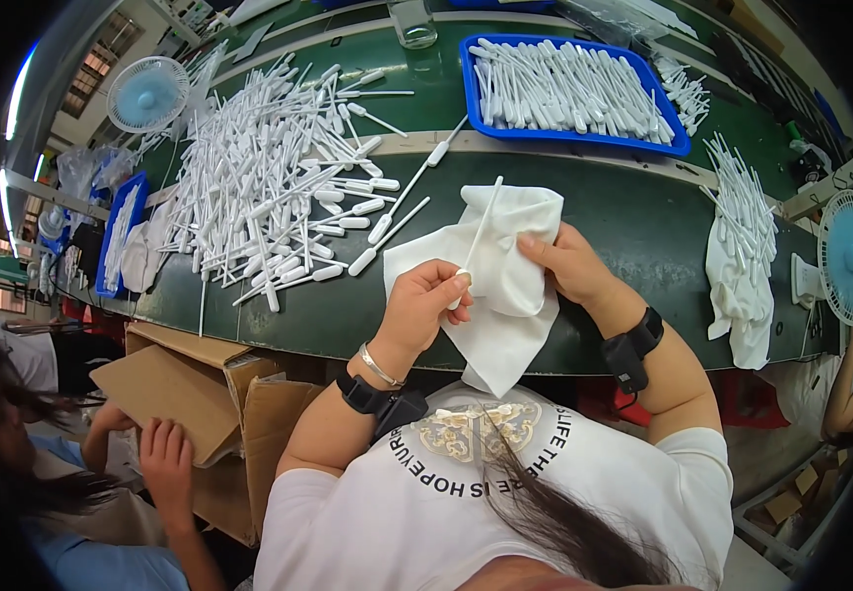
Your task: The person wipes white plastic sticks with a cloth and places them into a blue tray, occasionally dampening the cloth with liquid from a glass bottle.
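My left hand (433, 303) is closed around the bulb end of a white plastic dropper pipette (482, 225), whose thin stem points up and away from me. A white cloth (517, 279) hangs in folds behind and below the pipette. My right hand (571, 262) pinches this cloth from the right, thumb on top; its other fingers are partly hidden behind the fabric. To the left of my hands, a large loose heap of similar pipettes (259, 177) covers the table, with a few single ones lying at its right edge.
A blue tray (584, 140) full of aligned pipettes stands at the back right. More pipettes (742, 212) lie on a white cloth at the right, beside a small fan (848, 258). Another fan (148, 96) is far left. Lower left, a co-worker's hand (166, 453) touches a cardboard box (165, 399).
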Tool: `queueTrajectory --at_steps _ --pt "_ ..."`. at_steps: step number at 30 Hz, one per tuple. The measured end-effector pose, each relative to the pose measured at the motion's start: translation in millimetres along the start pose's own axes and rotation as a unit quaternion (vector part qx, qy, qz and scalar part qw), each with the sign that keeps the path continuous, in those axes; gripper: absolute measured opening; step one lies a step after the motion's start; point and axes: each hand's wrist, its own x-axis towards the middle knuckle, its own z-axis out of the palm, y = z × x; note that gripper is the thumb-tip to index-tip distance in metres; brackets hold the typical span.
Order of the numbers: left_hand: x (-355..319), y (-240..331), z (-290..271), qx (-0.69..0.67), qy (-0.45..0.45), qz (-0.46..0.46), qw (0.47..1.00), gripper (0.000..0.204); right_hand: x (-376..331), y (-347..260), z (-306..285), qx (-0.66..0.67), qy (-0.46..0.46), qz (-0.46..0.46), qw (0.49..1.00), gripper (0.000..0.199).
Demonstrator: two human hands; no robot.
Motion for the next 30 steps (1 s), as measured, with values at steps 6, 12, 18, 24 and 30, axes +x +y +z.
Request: queueTrajectory --at_steps 6,12,18,24,30 --pt "9 -9 13 -0.038 -0.008 0.029 0.999 0.016 -4 4 10 -0.071 -0.073 0.028 0.994 0.034" --pt "6 -4 22 0.333 -0.045 0.185 0.923 0.019 -3 17 15 -0.102 -0.023 0.003 0.994 0.029" --pt "11 51 20 0.321 0.009 0.187 0.928 0.018 -2 15 18 -0.135 0.01 0.003 0.991 0.024" --pt "25 30 32 0.109 0.017 0.215 0.97 0.015 -7 16 32 -0.363 -0.049 -0.091 0.926 0.023" --pt "23 28 27 -0.051 0.102 0.233 0.966 0.017 -7 14 28 -0.24 -0.033 -0.047 0.969 0.024"
